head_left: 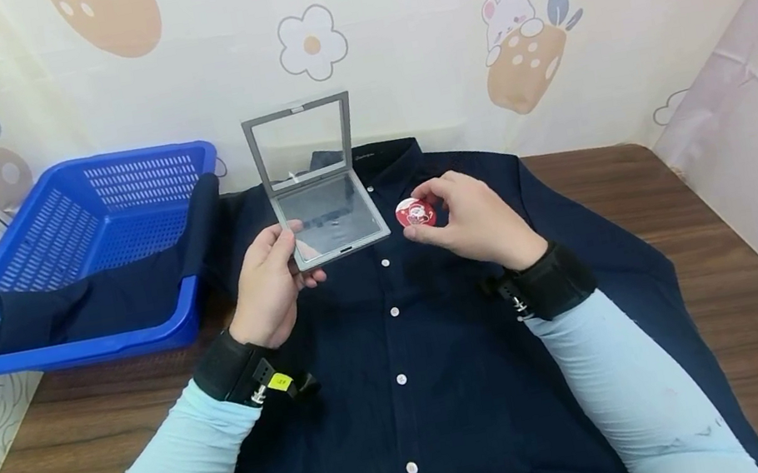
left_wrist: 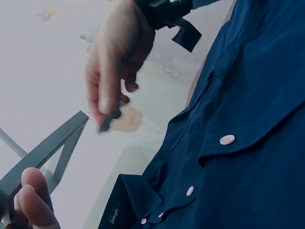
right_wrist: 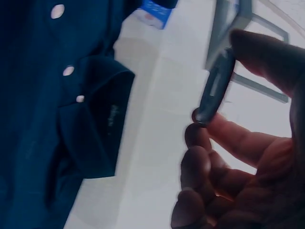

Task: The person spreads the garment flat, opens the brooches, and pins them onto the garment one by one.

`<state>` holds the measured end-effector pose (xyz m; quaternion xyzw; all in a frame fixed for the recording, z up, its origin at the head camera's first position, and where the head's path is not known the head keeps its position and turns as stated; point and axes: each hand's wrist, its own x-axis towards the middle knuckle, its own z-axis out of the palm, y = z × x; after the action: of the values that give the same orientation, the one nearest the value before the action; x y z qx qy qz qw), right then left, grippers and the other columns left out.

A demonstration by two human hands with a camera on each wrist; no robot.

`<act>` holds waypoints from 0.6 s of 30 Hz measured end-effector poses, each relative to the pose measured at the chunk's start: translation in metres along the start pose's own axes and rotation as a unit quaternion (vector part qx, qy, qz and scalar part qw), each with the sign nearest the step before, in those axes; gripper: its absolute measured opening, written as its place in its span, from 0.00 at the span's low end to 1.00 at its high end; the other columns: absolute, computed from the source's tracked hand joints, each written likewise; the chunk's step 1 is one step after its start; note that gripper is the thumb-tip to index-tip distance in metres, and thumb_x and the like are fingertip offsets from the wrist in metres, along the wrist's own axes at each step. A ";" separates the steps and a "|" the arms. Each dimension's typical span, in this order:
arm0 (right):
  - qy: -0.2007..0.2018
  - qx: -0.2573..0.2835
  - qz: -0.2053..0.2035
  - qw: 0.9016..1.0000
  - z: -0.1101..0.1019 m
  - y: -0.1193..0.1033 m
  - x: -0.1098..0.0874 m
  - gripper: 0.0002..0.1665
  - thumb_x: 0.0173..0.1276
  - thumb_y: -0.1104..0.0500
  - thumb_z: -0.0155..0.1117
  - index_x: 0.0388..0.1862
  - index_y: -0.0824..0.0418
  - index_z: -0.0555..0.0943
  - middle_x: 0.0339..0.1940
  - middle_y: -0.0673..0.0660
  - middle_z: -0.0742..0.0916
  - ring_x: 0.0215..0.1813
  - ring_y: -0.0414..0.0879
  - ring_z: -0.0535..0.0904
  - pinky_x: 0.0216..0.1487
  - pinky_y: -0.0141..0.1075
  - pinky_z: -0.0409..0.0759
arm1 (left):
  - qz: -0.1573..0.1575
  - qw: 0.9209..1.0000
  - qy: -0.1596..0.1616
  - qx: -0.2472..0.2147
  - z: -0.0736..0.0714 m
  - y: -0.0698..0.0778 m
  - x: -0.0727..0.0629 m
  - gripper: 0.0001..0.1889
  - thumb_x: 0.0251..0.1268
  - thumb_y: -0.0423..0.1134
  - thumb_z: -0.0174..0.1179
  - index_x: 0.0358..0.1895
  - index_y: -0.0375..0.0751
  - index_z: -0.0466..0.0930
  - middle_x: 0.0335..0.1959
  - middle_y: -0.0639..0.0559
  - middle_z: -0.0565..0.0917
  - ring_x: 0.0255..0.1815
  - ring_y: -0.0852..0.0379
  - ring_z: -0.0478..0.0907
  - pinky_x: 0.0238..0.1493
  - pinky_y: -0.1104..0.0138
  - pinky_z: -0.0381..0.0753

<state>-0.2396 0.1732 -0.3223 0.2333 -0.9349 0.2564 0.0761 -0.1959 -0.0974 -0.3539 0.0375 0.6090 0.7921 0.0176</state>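
Note:
My left hand point(head_left: 267, 283) grips a grey-framed square case point(head_left: 329, 213) by its lower left side, thumb on top and fingers beneath. Its windowed lid point(head_left: 302, 145) stands raised on the hinge, and the clear inner face is tilted toward me. To its right, my right hand point(head_left: 478, 219) pinches a round red badge point(head_left: 415, 213) with a white printed figure between thumb and fingertips. The right wrist view shows the badge point(right_wrist: 217, 86) edge-on, with its dark back. Both hands are held above a navy button-up shirt point(head_left: 452, 393), spread out with its collar away from me.
A blue plastic basket point(head_left: 87, 349) stands at the left, with part of the navy cloth point(head_left: 108, 297) draped over its front and right side. Wooden table surface point(head_left: 739, 291) shows at the right. A printed curtain point(head_left: 403, 29) hangs close behind the table.

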 end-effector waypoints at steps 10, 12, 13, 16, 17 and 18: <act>-0.109 -0.059 0.074 0.990 0.031 0.015 0.005 0.31 0.57 0.39 0.70 0.48 0.61 0.81 0.38 0.56 0.81 0.41 0.50 0.74 0.39 0.42 0.73 | -0.004 1.000 -0.016 0.009 -0.001 0.000 0.000 0.22 0.80 0.42 0.34 0.67 0.31 0.58 0.45 0.37 0.76 0.23 0.58 0.76 0.27 0.71 0.74; -0.119 -0.065 0.081 0.987 0.035 0.016 0.005 0.30 0.57 0.39 0.70 0.48 0.61 0.81 0.38 0.57 0.81 0.40 0.51 0.74 0.38 0.42 0.73 | -0.004 1.000 -0.020 0.010 0.000 0.000 0.000 0.22 0.80 0.43 0.35 0.67 0.31 0.58 0.44 0.37 0.76 0.23 0.58 0.76 0.28 0.71 0.74; -0.124 -0.068 0.084 0.986 0.038 0.016 0.005 0.30 0.56 0.39 0.71 0.47 0.61 0.81 0.37 0.56 0.81 0.40 0.50 0.74 0.37 0.42 0.73 | -0.003 1.000 -0.020 0.010 0.000 0.001 0.000 0.22 0.80 0.43 0.35 0.66 0.31 0.58 0.43 0.38 0.76 0.23 0.58 0.76 0.28 0.71 0.74; -0.136 -0.079 0.087 0.984 0.045 0.016 0.005 0.30 0.56 0.39 0.71 0.47 0.60 0.81 0.37 0.56 0.80 0.38 0.51 0.75 0.36 0.41 0.73 | -0.001 1.000 -0.023 0.010 0.000 0.000 0.001 0.22 0.80 0.42 0.36 0.66 0.30 0.59 0.38 0.41 0.75 0.22 0.58 0.76 0.27 0.71 0.74; -0.139 -0.083 0.087 0.983 0.047 0.016 0.005 0.31 0.56 0.39 0.71 0.47 0.61 0.81 0.37 0.57 0.80 0.38 0.51 0.75 0.36 0.41 0.74 | -0.001 1.000 -0.024 0.010 0.000 0.000 0.001 0.22 0.80 0.42 0.36 0.66 0.30 0.59 0.37 0.42 0.75 0.22 0.58 0.77 0.27 0.71 0.74; -0.143 -0.089 0.088 0.982 0.049 0.016 0.004 0.31 0.55 0.39 0.71 0.47 0.61 0.81 0.37 0.56 0.80 0.37 0.51 0.75 0.36 0.41 0.74 | 0.000 1.000 -0.025 0.010 0.000 0.000 0.001 0.22 0.80 0.42 0.36 0.66 0.29 0.59 0.35 0.42 0.75 0.22 0.58 0.77 0.27 0.71 0.74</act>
<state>-0.2522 0.1584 -0.3704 0.1766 -0.9721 0.1423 -0.0605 -0.1969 -0.0976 -0.3540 0.0574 0.6165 0.7846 0.0323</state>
